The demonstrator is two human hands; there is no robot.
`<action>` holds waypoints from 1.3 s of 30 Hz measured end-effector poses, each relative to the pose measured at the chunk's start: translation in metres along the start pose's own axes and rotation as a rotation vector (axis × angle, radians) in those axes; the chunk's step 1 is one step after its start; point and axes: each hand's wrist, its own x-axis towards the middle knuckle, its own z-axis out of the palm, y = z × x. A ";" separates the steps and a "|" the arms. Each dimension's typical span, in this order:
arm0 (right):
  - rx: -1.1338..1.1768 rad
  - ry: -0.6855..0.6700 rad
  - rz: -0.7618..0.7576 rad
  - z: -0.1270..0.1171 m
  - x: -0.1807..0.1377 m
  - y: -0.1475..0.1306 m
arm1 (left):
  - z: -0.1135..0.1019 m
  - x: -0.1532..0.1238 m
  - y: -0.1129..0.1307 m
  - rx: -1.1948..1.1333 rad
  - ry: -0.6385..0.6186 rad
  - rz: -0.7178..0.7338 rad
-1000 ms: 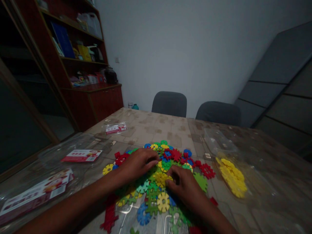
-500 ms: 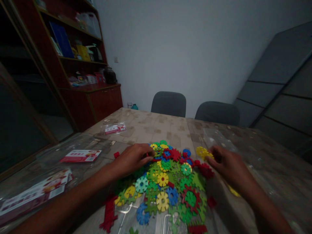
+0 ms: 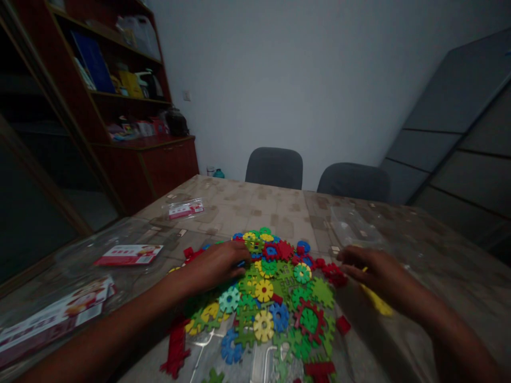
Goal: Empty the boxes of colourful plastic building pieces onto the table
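A heap of flat plastic gear-shaped building pieces [image 3: 264, 291] in green, yellow, blue and red lies before me. My left hand [image 3: 227, 261] is at the heap's far left side, fingers curled down. A blue piece [image 3: 241, 263] shows between its thumb and fingers; how firmly it is gripped is hard to see. To the right of the heap, my right hand [image 3: 365, 264] hovers with fingers apart and nothing in them. Its fingertips are near red gear pieces [image 3: 334, 275]. Partly hidden beneath that hand, yellow pieces [image 3: 377, 301] lie on the table.
Clear plastic packs with printed cards [image 3: 130, 254] lie on the left. A clear plastic container [image 3: 353, 226] sits at the far right of the patterned tablecloth [image 3: 255, 205]. A red strip of pieces [image 3: 175, 346] is near the front. Two grey chairs [image 3: 274, 167] stand behind the table.
My right hand has let go of the yellow piece it held, and its fingers have spread. My left hand has shifted slightly down and left over the heap.
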 end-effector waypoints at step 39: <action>-0.085 -0.128 -0.125 0.101 0.009 -0.075 | -0.016 -0.013 0.026 0.049 -0.314 -0.118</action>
